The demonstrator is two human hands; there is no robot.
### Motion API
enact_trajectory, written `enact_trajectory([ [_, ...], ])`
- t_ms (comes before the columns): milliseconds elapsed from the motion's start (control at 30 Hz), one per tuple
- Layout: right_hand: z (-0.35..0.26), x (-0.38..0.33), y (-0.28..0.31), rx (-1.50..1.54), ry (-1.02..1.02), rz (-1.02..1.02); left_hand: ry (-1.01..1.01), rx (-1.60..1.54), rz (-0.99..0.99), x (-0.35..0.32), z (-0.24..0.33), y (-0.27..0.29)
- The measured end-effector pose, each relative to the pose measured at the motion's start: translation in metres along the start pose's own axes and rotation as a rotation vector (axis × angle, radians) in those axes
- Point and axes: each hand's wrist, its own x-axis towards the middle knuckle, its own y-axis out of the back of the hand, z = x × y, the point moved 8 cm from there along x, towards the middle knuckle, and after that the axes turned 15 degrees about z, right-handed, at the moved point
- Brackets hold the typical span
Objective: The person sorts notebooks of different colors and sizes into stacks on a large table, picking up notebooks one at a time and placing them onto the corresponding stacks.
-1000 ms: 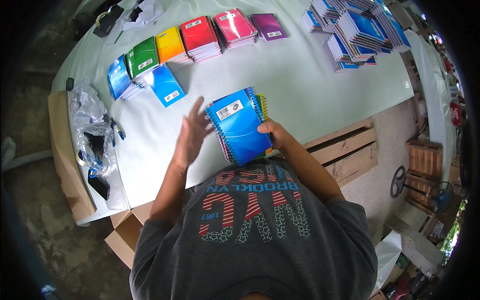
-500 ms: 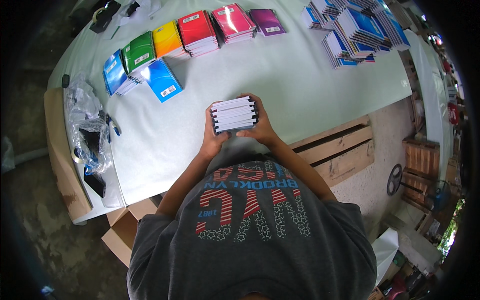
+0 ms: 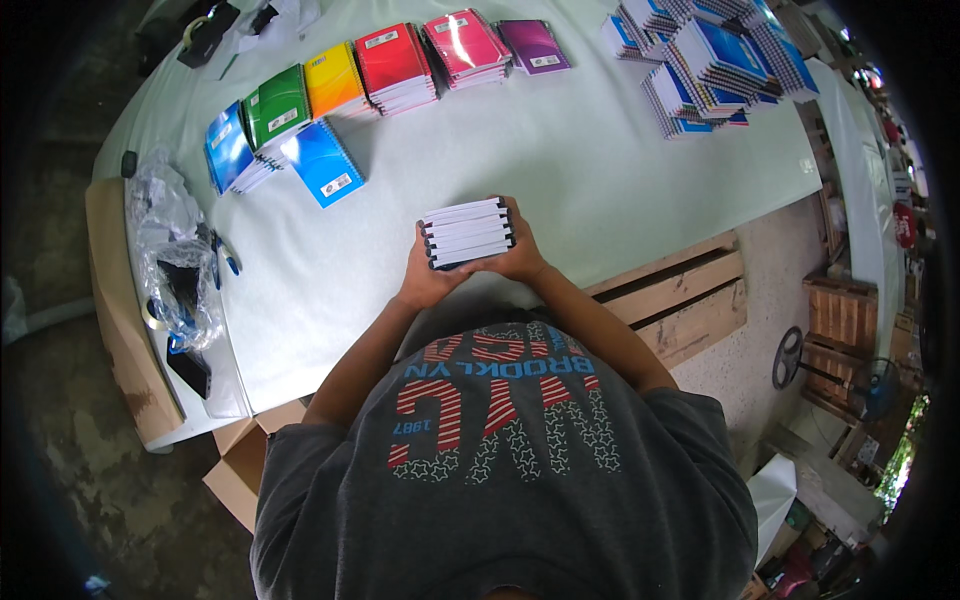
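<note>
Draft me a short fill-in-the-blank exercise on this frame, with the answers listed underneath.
1. The left hand and right hand hold a notebook block whose visible page edges are ____.
2. Between the yellow stack and pink stack sits a ____ stack.
3. Just right of the pink stack is a ____ notebook.
4. The jumbled pile lies farther to the person's ____ than the pink stack.

Missing words: white; red; purple; right.

- Two hands, one left (image 3: 428, 280) and one right (image 3: 521, 252), were counted.
- One notebook bundle (image 3: 468, 236) was held.
- Five multicoloured notebook stacks (image 3: 394, 62) were lined up.
- One purple cover (image 3: 532, 42) was shown.
- One separate blue notebook (image 3: 325, 162) was laid out.
</note>
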Motion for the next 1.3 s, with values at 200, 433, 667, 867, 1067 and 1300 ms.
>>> enact_trajectory([
  [200, 0.045, -0.023, 0.010, 0.189, -0.236, -0.040, -0.678, 0.557, -0.186, -0.023, 0.007, -0.009],
  [433, 0.005, -0.013, 0.011, -0.197, -0.222, -0.186, -0.163, 0.273, -0.052, -0.010, 0.007, -0.009],
  [667, 0.016, -0.017, 0.017, -0.309, -0.213, -0.178, -0.161, 0.216, -0.056, -0.013, -0.012, -0.011],
  [867, 0.001, -0.024, 0.010, -0.181, 0.266, -0.208, 0.132, -0.364, 0.195, -0.023, -0.026, 0.000],
  [1067, 0.002, -0.021, 0.020, -0.257, -0.102, -0.220, -0.219, 0.385, -0.130, -0.016, -0.009, -0.017],
  [1300, 0.011, -0.018, 0.027, -0.303, -0.025, -0.336, -0.224, 0.216, -0.116, -0.010, 0.023, -0.029],
])
